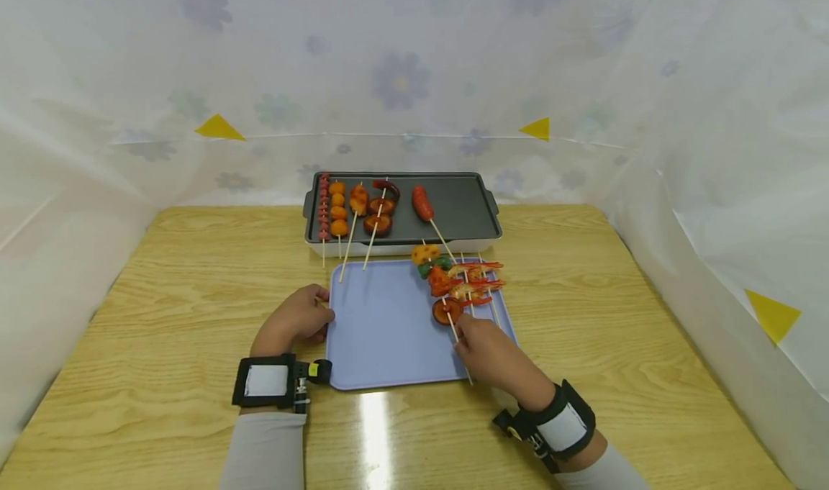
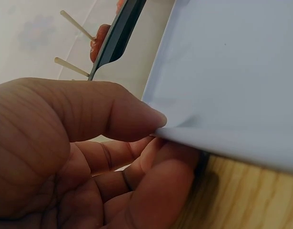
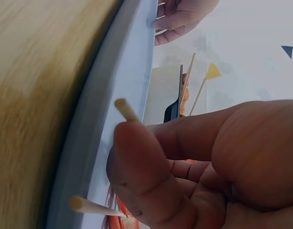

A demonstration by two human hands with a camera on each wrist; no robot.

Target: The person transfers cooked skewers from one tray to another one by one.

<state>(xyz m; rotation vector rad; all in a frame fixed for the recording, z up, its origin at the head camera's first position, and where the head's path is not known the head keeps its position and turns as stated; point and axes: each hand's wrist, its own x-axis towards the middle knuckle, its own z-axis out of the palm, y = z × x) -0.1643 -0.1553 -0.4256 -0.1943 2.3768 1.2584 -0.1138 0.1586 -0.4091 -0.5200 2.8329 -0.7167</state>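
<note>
A pale lilac tray (image 1: 388, 332) lies on the table, and my left hand (image 1: 294, 321) pinches its left rim. In the left wrist view the thumb (image 2: 136, 114) rests over the tray's edge, with fingers beneath. On the tray's right side, my right hand (image 1: 495, 357) holds the wooden stick of a mixed skewer (image 1: 442, 281), which carries a yellow piece, a green piece, an orange-red piece and a round brown slice. Its stick end (image 3: 125, 109) pokes out past the fingertips in the right wrist view. Beside it, shrimp skewers (image 1: 482, 273) lie on the tray, partly hidden.
Behind the tray stands a dark grill pan (image 1: 453, 195) on a white base. It bears several skewers, among them a sausage (image 1: 422, 203), orange balls (image 1: 338, 213) and brown round slices (image 1: 378, 224). A flowered plastic sheet (image 1: 401, 80) surrounds the wooden table (image 1: 194, 274).
</note>
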